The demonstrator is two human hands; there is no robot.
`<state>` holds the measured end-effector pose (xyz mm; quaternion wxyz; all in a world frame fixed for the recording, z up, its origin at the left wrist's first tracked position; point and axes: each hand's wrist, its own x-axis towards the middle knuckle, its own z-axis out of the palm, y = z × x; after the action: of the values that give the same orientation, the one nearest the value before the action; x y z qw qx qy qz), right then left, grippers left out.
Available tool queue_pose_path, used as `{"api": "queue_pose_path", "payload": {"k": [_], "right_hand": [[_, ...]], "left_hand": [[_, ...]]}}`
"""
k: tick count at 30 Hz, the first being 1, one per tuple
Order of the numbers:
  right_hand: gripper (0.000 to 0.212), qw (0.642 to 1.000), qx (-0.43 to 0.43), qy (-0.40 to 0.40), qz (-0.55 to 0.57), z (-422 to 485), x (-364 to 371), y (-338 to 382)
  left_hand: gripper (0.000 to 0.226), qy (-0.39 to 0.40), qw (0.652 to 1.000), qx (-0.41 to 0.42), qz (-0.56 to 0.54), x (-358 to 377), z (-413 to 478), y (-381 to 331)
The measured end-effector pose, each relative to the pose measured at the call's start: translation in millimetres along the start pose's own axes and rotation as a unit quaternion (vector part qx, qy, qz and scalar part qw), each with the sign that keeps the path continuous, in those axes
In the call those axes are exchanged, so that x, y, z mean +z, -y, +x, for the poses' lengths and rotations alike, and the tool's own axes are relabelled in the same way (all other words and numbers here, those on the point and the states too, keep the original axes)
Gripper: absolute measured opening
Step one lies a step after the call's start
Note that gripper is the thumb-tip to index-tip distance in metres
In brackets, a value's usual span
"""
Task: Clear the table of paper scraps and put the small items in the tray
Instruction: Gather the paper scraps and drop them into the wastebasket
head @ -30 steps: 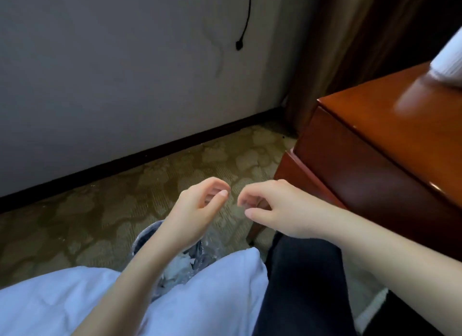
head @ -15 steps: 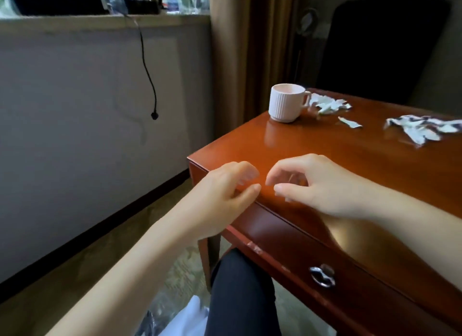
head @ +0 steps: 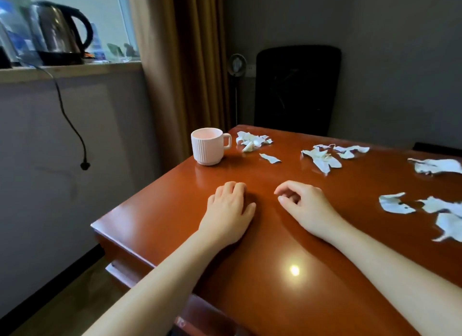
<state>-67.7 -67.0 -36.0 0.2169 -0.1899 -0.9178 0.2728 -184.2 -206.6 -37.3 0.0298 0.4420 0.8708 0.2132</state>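
Legible writing: the blue labels on the bottles (head: 12, 30) at the far left are too blurred to read. The mug (head: 208, 145) is pale pink with a ribbed wall and shows no print.

Left hand (head: 228, 210): palm down over the table (head: 287, 238), fingers bent at the tips, holding nothing. Contact with the wood appears likely but cannot be confirmed.

Right hand (head: 303, 205): just right of the left hand and apart from it. The fingers are loosely curled, thumb and forefinger are parted, and nothing is held.

Paper scraps: all lie on the table.
- One heap (head: 252, 140) lies just right of the mug handle, near the far edge.
- A single strip (head: 270, 158) lies a little nearer.
- A spread group (head: 325, 155) lies at far centre.
- One piece (head: 436, 166) lies at the far right.
- Torn pieces (head: 396, 203) lie right of the right hand, well apart from it, and continue to the frame's right edge.

Edges:
- The mug stands upright close to the table's left edge, near the far left corner.
- The near left corner (head: 93, 225) juts toward the wall.
- Both forearms cross the near edge.

Open room: bare polished wood runs from the hands to the mug and the nearest scraps, and also around the light reflection (head: 295, 270) between the forearms.

Surroundings:
- A kettle (head: 60, 30) stands on the windowsill (head: 70, 69), with its cord (head: 70, 120) hanging down the wall.
- A curtain (head: 190, 60) hangs behind the mug.
- A dark chair (head: 297, 90) stands beyond the far edge.
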Motion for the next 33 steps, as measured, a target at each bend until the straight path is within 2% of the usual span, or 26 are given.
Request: {"api": "queue_pose_path", "payload": {"k": [6,13,19,28,33], "right_hand": [[0.028,0.999,-0.011,-0.043,-0.02,55.9,12.2,-17.2],[0.034,0.992,-0.004,-0.107,-0.069,135.2,28.1,-36.1],[0.034,0.99,0.027,-0.135,0.034,197.7,37.5,-57.5],[0.04,0.993,0.033,-0.09,0.064,252.1,48.1,-80.4],[0.046,0.999,0.042,-0.001,-0.008,259.4,48.7,-77.8]], "left_hand": [[0.051,-0.037,0.999,0.003,0.011,18.8,56.9,-5.0],[0.053,-0.145,0.989,0.002,0.01,31.2,137.6,1.6],[0.053,-0.169,0.985,0.024,0.028,34.9,204.0,7.9],[0.047,-0.205,0.979,-0.016,0.016,36.8,280.5,35.3],[0.047,-0.109,0.993,-0.033,0.03,41.3,296.1,45.3]]}}
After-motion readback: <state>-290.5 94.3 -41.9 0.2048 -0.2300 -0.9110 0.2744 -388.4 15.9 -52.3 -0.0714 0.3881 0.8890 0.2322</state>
